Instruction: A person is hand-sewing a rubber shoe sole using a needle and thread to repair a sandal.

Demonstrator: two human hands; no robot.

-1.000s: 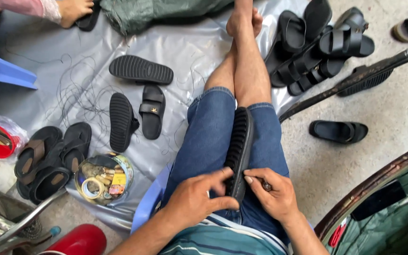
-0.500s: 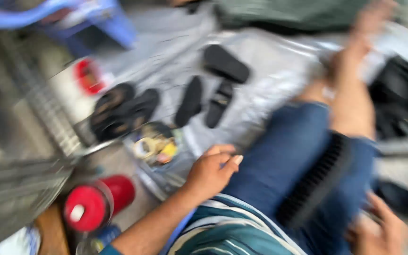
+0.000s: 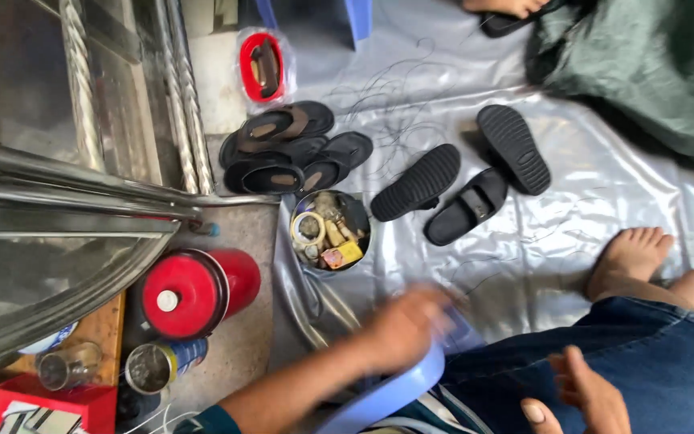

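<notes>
Black sandals (image 3: 467, 181) beyond round tin (image 3: 331, 231)

A round tin (image 3: 330, 231) of small items is set on the plastic sheet (image 3: 604, 209), with stacked sandals (image 3: 291, 149) behind it and three loose sandals (image 3: 463, 181) to its right. A jug (image 3: 194, 291) stands to its left, the left hand (image 3: 403, 325) just before it.
</notes>
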